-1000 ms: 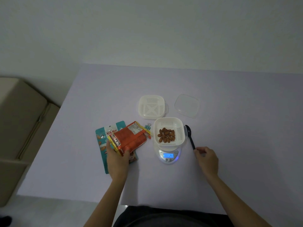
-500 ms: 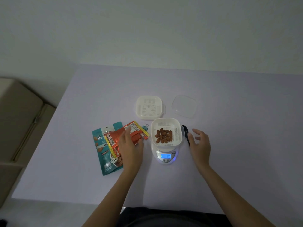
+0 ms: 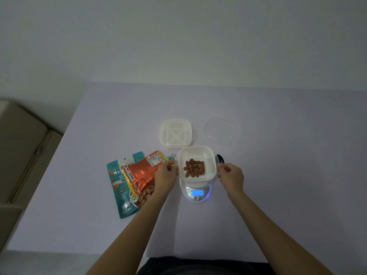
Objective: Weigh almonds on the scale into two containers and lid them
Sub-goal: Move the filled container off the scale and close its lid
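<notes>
Container (image 3: 211, 155): white, on the scale (image 3: 196, 193), holds almonds (image 3: 194, 168).
Scale display: reads 20.
Left hand (image 3: 166, 174): fingers curled at container's left rim; grip unclear.
Right hand (image 3: 232, 175): fingers curled at right rim; grip unclear.
Second container (image 3: 175, 133): far side, left of clear lid (image 3: 218, 131).
Bags: orange bag (image 3: 142, 171) over teal bag (image 3: 116, 187), left of scale.

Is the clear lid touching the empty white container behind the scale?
Apart. The head view shows bare table between the clear lid and the empty container.
</notes>
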